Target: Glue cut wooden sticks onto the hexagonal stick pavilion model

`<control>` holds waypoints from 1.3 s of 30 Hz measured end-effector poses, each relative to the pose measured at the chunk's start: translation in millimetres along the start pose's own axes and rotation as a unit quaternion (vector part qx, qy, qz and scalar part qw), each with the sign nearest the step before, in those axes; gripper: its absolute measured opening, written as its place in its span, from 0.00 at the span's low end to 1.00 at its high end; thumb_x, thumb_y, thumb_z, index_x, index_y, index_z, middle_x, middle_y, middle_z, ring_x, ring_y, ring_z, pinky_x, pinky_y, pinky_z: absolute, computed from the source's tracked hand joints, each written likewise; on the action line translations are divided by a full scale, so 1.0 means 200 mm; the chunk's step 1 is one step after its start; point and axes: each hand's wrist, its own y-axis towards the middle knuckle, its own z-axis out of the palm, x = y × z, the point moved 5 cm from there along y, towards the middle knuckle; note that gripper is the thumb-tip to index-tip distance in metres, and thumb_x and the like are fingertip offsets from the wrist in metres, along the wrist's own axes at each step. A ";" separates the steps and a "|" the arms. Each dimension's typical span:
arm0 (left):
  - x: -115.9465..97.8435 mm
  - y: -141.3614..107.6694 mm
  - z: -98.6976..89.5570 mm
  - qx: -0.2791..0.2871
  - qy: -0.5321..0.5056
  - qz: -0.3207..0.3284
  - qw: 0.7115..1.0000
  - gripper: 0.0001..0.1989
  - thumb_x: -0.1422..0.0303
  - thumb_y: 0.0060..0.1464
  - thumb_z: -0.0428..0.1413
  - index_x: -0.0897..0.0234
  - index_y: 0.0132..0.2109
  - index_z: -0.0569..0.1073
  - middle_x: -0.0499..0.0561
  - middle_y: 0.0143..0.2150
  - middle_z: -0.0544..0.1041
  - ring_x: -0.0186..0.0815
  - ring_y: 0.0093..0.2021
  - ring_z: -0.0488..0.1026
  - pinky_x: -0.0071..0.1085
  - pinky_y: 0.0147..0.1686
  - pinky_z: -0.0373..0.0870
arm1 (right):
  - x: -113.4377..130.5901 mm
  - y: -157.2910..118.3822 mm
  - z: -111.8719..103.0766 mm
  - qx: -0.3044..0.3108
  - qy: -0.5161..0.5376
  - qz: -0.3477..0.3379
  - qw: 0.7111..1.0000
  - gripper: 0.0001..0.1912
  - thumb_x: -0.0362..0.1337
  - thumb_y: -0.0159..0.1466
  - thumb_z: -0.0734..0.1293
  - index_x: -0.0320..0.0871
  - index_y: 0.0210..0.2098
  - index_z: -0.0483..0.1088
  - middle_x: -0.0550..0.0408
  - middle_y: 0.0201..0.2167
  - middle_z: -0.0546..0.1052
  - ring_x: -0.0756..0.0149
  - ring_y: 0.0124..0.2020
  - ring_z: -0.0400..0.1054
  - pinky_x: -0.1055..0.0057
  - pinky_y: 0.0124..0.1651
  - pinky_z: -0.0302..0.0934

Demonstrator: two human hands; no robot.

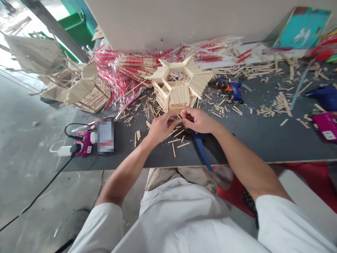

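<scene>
Just in front of a star-topped wooden stick model (179,95), my two hands meet at their fingertips. My left hand (162,127) is pinched closed, and my right hand (197,120) is closed beside it. Whatever lies between the fingertips is too small to make out. Blue-handled cutters (202,151) lie below my right hand, their handle over the table's front edge. Short cut sticks (173,149) are scattered under my hands.
A larger stick model (86,88) stands at the left. Near it are a pink power strip (84,143) and a phone-like device (106,137). Plastic-wrapped red-tipped sticks (137,65) lie behind. A blue glue gun (234,89) is at the right, among stick scraps.
</scene>
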 end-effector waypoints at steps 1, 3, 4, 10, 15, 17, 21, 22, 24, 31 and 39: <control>0.00 0.00 0.00 -0.001 0.002 -0.005 1.000 0.17 0.53 0.65 0.62 0.60 0.52 0.78 0.50 0.37 0.86 0.33 0.32 0.81 0.28 0.37 0.75 | -0.01 0.00 0.00 -0.013 0.003 0.001 1.000 0.06 0.38 0.68 0.68 0.46 0.37 0.66 0.62 0.27 0.70 0.72 0.26 0.62 0.72 0.30 0.57; 0.01 0.00 0.00 -0.006 0.005 -0.018 1.000 0.17 0.54 0.65 0.62 0.61 0.51 0.77 0.49 0.34 0.85 0.31 0.30 0.79 0.28 0.35 0.73 | -0.02 0.01 -0.01 -0.046 0.009 0.004 0.999 0.07 0.40 0.68 0.70 0.45 0.38 0.69 0.60 0.30 0.72 0.71 0.27 0.64 0.72 0.31 0.59; 0.01 0.00 0.00 -0.009 0.004 -0.024 1.000 0.16 0.54 0.65 0.61 0.61 0.51 0.77 0.48 0.33 0.84 0.31 0.29 0.79 0.27 0.34 0.73 | -0.03 0.01 -0.01 -0.062 0.010 0.005 0.998 0.07 0.41 0.68 0.71 0.45 0.39 0.70 0.59 0.31 0.74 0.71 0.28 0.66 0.72 0.32 0.60; 0.00 0.00 -0.01 -0.023 -0.019 -0.025 0.999 0.16 0.56 0.64 0.62 0.61 0.52 0.76 0.46 0.31 0.83 0.29 0.27 0.77 0.25 0.33 0.71 | -0.04 0.01 -0.02 -0.093 0.017 0.006 0.995 0.12 0.46 0.69 0.72 0.44 0.45 0.78 0.54 0.35 0.81 0.67 0.30 0.74 0.68 0.36 0.67; 0.01 0.01 -0.03 -0.008 -0.038 -0.046 0.998 0.17 0.54 0.64 0.63 0.61 0.51 0.78 0.51 0.36 0.86 0.35 0.32 0.82 0.29 0.36 0.75 | -0.03 0.00 -0.03 -0.081 0.035 0.011 0.996 0.13 0.46 0.68 0.73 0.44 0.44 0.80 0.54 0.33 0.83 0.65 0.31 0.77 0.67 0.37 0.70; 0.02 0.01 -0.03 -0.003 -0.038 -0.047 0.998 0.15 0.56 0.65 0.62 0.61 0.51 0.79 0.51 0.37 0.86 0.36 0.33 0.83 0.29 0.36 0.75 | -0.04 0.00 -0.03 -0.077 0.050 0.025 0.996 0.13 0.46 0.67 0.74 0.44 0.43 0.79 0.54 0.33 0.83 0.65 0.30 0.76 0.67 0.35 0.71; 0.03 0.01 -0.02 -0.002 -0.064 -0.064 0.996 0.11 0.59 0.68 0.57 0.60 0.48 0.80 0.47 0.32 0.84 0.34 0.30 0.83 0.28 0.36 0.76 | -0.05 0.00 0.01 -0.046 0.074 0.035 0.996 0.11 0.46 0.69 0.71 0.44 0.40 0.74 0.58 0.28 0.79 0.67 0.27 0.73 0.68 0.34 0.71; 0.04 0.01 -0.02 -0.003 -0.075 -0.071 0.995 0.11 0.60 0.68 0.58 0.60 0.48 0.80 0.46 0.30 0.84 0.33 0.29 0.82 0.28 0.36 0.77 | -0.04 0.00 0.02 -0.034 0.073 0.031 0.996 0.10 0.45 0.70 0.70 0.44 0.40 0.73 0.58 0.28 0.78 0.67 0.27 0.73 0.68 0.34 0.71; 0.04 0.01 -0.02 -0.003 -0.102 -0.084 0.991 0.10 0.61 0.67 0.59 0.61 0.48 0.79 0.46 0.30 0.83 0.32 0.29 0.82 0.26 0.34 0.77 | -0.03 0.01 0.04 -0.020 0.063 0.023 0.998 0.09 0.44 0.71 0.68 0.44 0.41 0.71 0.58 0.30 0.78 0.67 0.29 0.75 0.69 0.36 0.70; 0.00 0.01 0.03 -0.002 -0.308 -0.162 0.938 0.19 0.52 0.63 0.63 0.62 0.46 0.70 0.47 0.32 0.82 0.32 0.27 0.81 0.25 0.26 0.77 | 0.01 0.02 0.04 -0.044 0.000 -0.029 0.999 0.07 0.41 0.73 0.65 0.44 0.44 0.69 0.56 0.34 0.77 0.68 0.31 0.71 0.70 0.37 0.64; 0.00 0.02 0.07 0.018 -0.380 -0.201 0.903 0.26 0.45 0.58 0.65 0.62 0.43 0.67 0.48 0.31 0.82 0.32 0.26 0.81 0.27 0.25 0.79 | 0.02 0.01 0.03 -0.031 -0.043 -0.057 0.997 0.07 0.41 0.75 0.62 0.46 0.42 0.66 0.58 0.32 0.73 0.68 0.31 0.64 0.69 0.38 0.58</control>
